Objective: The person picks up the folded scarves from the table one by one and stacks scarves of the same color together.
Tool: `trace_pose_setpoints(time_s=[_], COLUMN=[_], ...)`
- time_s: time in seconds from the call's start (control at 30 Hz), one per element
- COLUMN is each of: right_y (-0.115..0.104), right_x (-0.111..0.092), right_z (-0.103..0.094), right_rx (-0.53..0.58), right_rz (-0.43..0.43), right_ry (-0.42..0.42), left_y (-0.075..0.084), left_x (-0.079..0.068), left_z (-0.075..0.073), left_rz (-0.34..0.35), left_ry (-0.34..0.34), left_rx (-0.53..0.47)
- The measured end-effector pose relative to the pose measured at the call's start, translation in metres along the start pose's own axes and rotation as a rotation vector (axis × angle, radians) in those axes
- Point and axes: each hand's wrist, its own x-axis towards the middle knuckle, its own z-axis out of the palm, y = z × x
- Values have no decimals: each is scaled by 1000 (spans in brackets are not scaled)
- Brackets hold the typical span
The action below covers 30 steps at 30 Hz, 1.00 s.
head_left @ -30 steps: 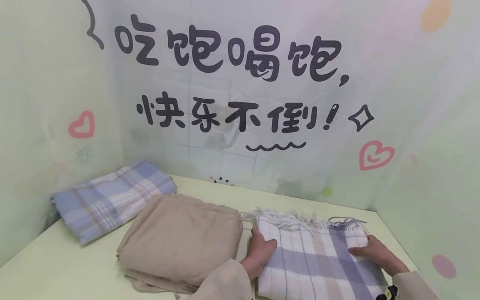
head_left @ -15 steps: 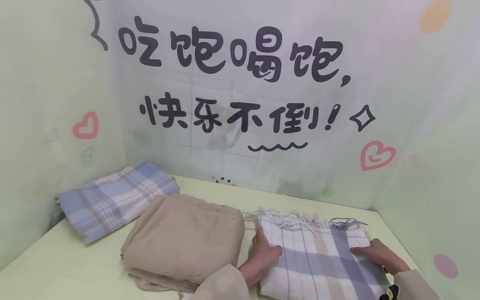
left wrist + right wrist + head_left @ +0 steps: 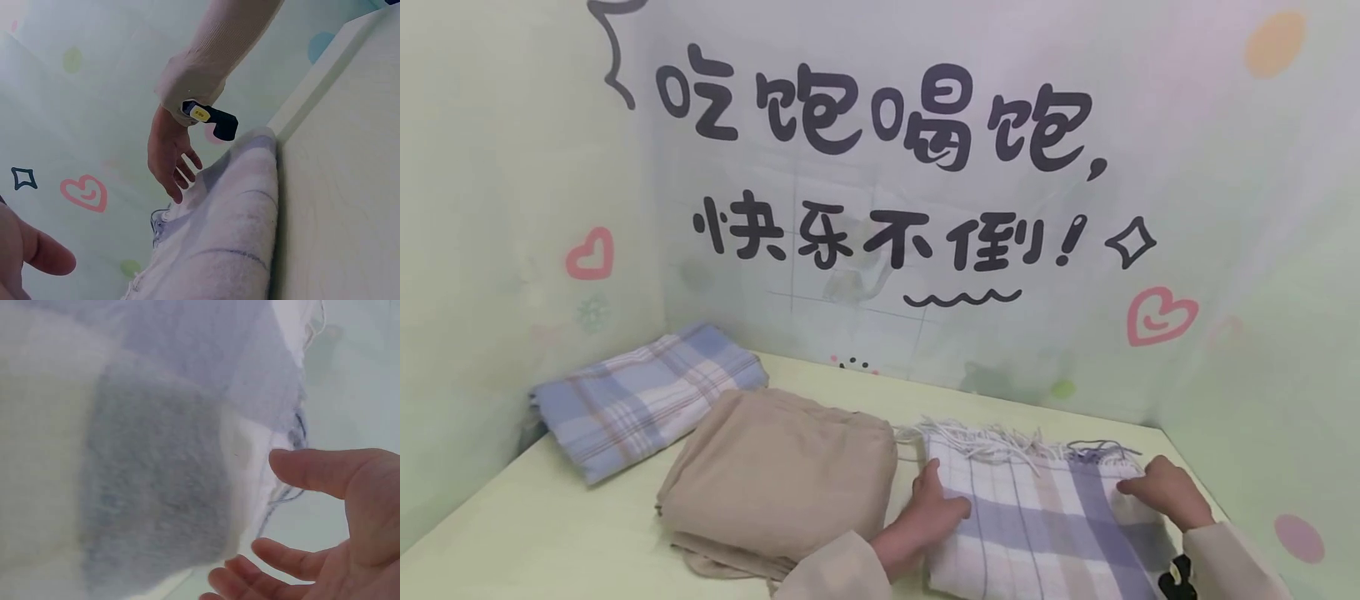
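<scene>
A folded plaid scarf (image 3: 1037,533), white with lilac and pinkish bands, lies on the table with its tasselled fringe (image 3: 1000,442) at the far edge. Along its left side is my left hand (image 3: 931,512), thumb over the cloth and fingers extended. In the left wrist view only that hand's thumb (image 3: 49,253) and a bit of palm show. My right hand (image 3: 1168,493) hovers at the scarf's far right corner. The right wrist view has this right hand (image 3: 356,519) with thumb and fingers spread beside the scarf's edge (image 3: 156,481), gripping nothing.
A folded beige cloth (image 3: 782,475) lies just left of my left hand. Behind it, a folded blue-and-white plaid cloth (image 3: 647,400) sits at the table's (image 3: 587,542) back left. Printed sheets (image 3: 887,167) with lettering and hearts enclose the table.
My right hand has come away from the scarf's right edge and risen slightly, its fingers loosened. The left hand stays by the left edge. The head view has shifted a little.
</scene>
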Motion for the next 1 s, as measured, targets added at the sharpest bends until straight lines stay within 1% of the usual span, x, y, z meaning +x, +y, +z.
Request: trace_pose_setpoints(time_s=[0.13, 0.23, 0.37, 0.43, 0.57, 0.7, 0.77, 0.9, 1.0], right_y=[-7, -16, -27, -31, -40, -51, -60, -82, -98], right_x=[5, 9, 15, 17, 20, 26, 30, 37, 40], right_z=[-3, -6, -6, -5, 1, 9, 11, 16, 21], right_rx=[-17, -24, 22, 87, 232, 353, 397, 451, 473], right_rz=[-30, -66, -71, -52, -21, -3, -5, -38, -68], right_ry=[39, 72, 69, 35, -36, -80, -103, -150, -164], left_y=[6, 12, 15, 15, 15, 15, 16, 18, 19], left_x=[-3, -5, -8, -8, -9, -8, -7, -6, -5], left_z=[-12, -22, -32, -37, -49, -63, -71, -87, -98], left_rz=[36, 47, 72, 82, 76, 71, 63, 49, 63], left_ry=[-1, -8, -17, -18, -22, -21, -14, 21, 62], left_rx=[12, -16, -52, -62, -84, -104, -122, -147, -145])
